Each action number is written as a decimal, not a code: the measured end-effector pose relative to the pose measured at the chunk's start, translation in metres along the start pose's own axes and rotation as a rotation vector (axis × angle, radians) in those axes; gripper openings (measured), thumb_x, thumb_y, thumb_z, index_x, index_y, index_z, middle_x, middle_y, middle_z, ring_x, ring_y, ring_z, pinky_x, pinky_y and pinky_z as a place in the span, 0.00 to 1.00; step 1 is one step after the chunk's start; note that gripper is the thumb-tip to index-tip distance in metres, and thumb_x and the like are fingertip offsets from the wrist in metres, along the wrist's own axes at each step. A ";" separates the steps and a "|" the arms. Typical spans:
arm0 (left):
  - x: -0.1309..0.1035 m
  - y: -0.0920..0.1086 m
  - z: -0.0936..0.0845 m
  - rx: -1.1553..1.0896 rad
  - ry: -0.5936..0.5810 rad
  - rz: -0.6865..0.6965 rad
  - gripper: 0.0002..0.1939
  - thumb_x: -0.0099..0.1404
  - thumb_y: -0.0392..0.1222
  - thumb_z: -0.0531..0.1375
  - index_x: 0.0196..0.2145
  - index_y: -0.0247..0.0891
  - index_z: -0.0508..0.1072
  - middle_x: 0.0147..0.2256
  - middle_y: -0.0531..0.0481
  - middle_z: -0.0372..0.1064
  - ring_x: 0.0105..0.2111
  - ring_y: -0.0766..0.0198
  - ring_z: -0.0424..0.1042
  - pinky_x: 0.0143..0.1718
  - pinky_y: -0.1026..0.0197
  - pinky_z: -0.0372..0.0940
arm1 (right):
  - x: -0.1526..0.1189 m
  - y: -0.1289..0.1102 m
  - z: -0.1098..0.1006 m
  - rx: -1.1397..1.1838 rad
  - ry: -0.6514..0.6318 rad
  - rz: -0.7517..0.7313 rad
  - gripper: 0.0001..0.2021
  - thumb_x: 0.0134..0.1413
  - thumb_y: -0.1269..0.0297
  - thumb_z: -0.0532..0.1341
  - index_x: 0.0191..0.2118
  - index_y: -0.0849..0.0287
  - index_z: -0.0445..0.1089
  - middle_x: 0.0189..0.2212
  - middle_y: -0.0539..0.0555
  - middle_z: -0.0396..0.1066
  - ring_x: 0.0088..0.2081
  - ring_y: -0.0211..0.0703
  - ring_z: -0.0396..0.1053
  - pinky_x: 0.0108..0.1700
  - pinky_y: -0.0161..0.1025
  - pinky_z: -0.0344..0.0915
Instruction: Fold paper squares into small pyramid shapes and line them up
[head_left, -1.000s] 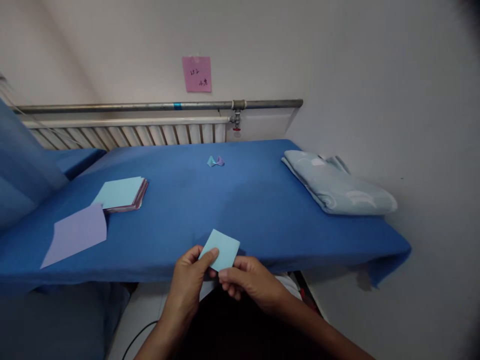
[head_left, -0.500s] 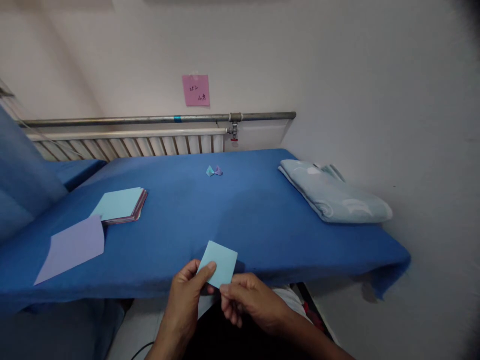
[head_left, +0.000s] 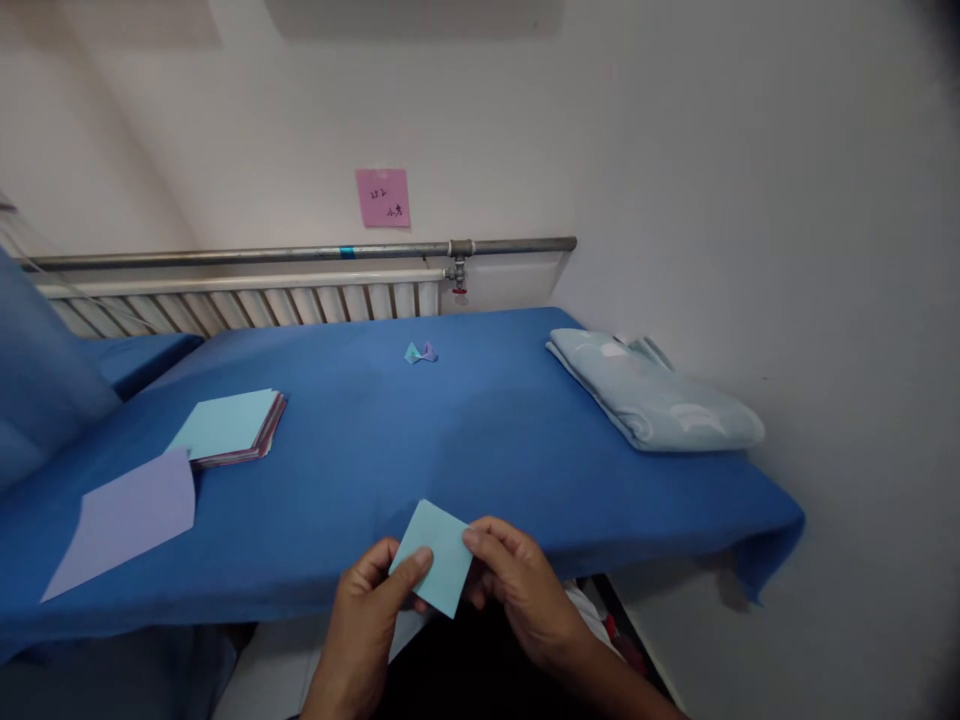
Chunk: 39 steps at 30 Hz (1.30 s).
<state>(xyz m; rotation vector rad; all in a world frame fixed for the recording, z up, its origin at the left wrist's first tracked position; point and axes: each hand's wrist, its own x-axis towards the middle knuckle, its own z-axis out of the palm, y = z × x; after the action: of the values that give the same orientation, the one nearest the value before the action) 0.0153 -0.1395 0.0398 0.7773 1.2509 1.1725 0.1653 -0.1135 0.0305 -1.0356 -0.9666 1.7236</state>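
Observation:
A light blue square of folded paper is held between my two hands, just in front of the bed's near edge. My left hand pinches its left side, thumb flat on top and fingers underneath. At the upper right corner, my right hand grips the paper between thumb and fingers. Farther back on the blue sheet lies a small folded paper piece, half turquoise and half purple. To the left are a stack of coloured paper with light blue on top and a loose lilac sheet touching it.
A folded pale blanket rests on the right of the blue-covered bed. Behind the bed run a metal pipe with a red-handled valve and a white radiator. A pink note is stuck on the wall.
My right hand has moved up from the paper's lower corner to its upper right corner. My left hand keeps its pinch. The view has shifted slightly.

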 end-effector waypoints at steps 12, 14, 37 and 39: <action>-0.004 0.015 -0.003 0.186 -0.116 -0.008 0.17 0.50 0.51 0.66 0.16 0.38 0.67 0.18 0.55 0.64 0.22 0.67 0.61 0.26 0.66 0.56 | -0.005 -0.028 -0.002 -0.264 -0.072 -0.034 0.13 0.48 0.54 0.63 0.26 0.59 0.70 0.22 0.47 0.65 0.25 0.35 0.62 0.30 0.33 0.58; -0.005 0.019 -0.002 0.246 -0.155 -0.021 0.17 0.49 0.51 0.66 0.16 0.38 0.67 0.17 0.55 0.62 0.21 0.67 0.60 0.25 0.66 0.54 | -0.005 -0.033 0.000 -0.261 -0.126 0.012 0.09 0.44 0.59 0.65 0.28 0.59 0.71 0.23 0.47 0.66 0.26 0.35 0.62 0.30 0.33 0.57; -0.018 0.014 0.013 0.577 -0.035 0.461 0.08 0.55 0.41 0.62 0.19 0.42 0.72 0.20 0.53 0.66 0.22 0.64 0.64 0.26 0.63 0.54 | 0.009 -0.015 0.004 0.428 0.152 -0.021 0.13 0.36 0.60 0.71 0.27 0.57 0.68 0.24 0.47 0.67 0.27 0.38 0.62 0.32 0.35 0.60; -0.021 0.014 0.017 0.558 -0.021 0.515 0.08 0.54 0.40 0.63 0.19 0.42 0.72 0.19 0.53 0.66 0.21 0.64 0.63 0.26 0.63 0.53 | 0.010 -0.012 0.005 0.426 0.163 0.002 0.14 0.35 0.59 0.71 0.28 0.57 0.68 0.24 0.48 0.67 0.26 0.39 0.62 0.32 0.36 0.60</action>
<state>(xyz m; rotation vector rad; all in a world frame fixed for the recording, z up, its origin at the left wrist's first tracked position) 0.0301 -0.1534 0.0625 1.5931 1.4241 1.2162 0.1614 -0.1008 0.0409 -0.8763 -0.4653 1.7178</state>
